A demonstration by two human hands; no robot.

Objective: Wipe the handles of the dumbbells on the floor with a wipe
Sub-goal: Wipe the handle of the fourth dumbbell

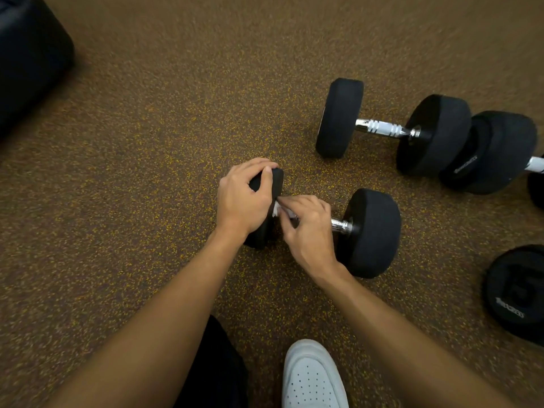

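The near dumbbell [368,231] lies on the speckled floor [147,157], but most of its handle is hidden under the right hand [307,228], and its left weight is largely covered by the left hand [245,198]. Only a short bright stub of handle shows beside the right weight. The wipe [277,208] is barely visible, a small white scrap peeking out between the 2 hands.

The left hand is cupped over the top of the left weight, fingers curled around its rim. The right hand is closed around the handle with the wipe pressed under its fingers.

4 dumbbells can be counted: the near one, a second [379,128] fully in view behind it, a third [494,151] touching the second and cut off at the right edge, and a fourth [518,293] at the right edge showing only 1 weight end.

1 white shoe [312,378] sits at the bottom edge. A dark padded object [29,54] fills the upper left corner, cut off. Bare floor lies left of the hands.
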